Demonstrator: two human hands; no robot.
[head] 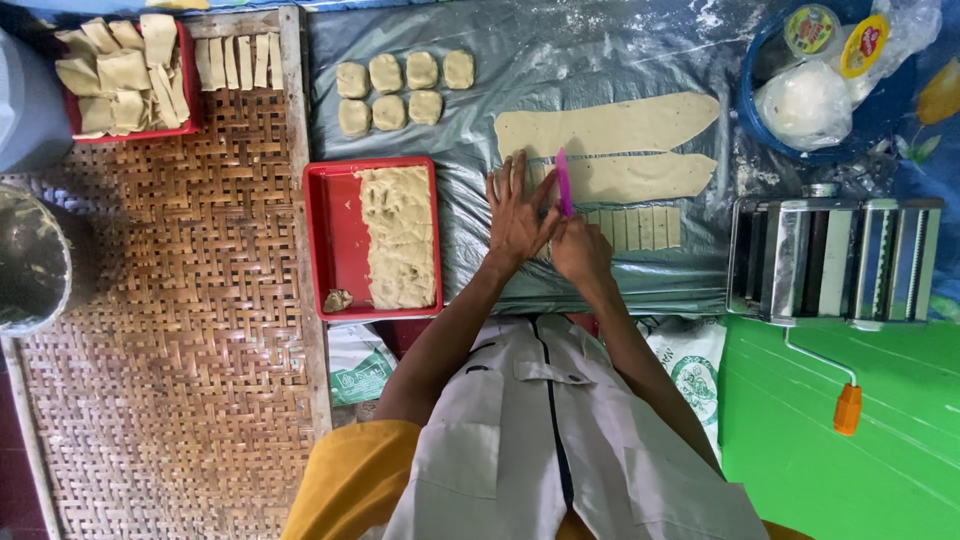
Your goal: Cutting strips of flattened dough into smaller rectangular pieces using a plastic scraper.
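My left hand point(517, 205) lies flat with fingers spread on the left end of a rolled dough strip point(640, 178) on a grey plastic sheet point(560, 60). My right hand point(580, 245) grips a pink cutter point(563, 182), blade down on that strip beside the left hand. Just right of the hands lies a row of small cut dough rectangles point(640, 228). A longer dough strip point(610, 125) lies behind.
A red tray point(335, 240) holds a dough slab point(400, 235). Several dough balls point(400, 90) sit behind it. A metal pasta roller point(835, 260) with an orange-handled crank stands right; a blue basin point(760, 110) holds flour bags. Cut pieces fill a red basket point(190, 90) on a woven mat point(180, 350).
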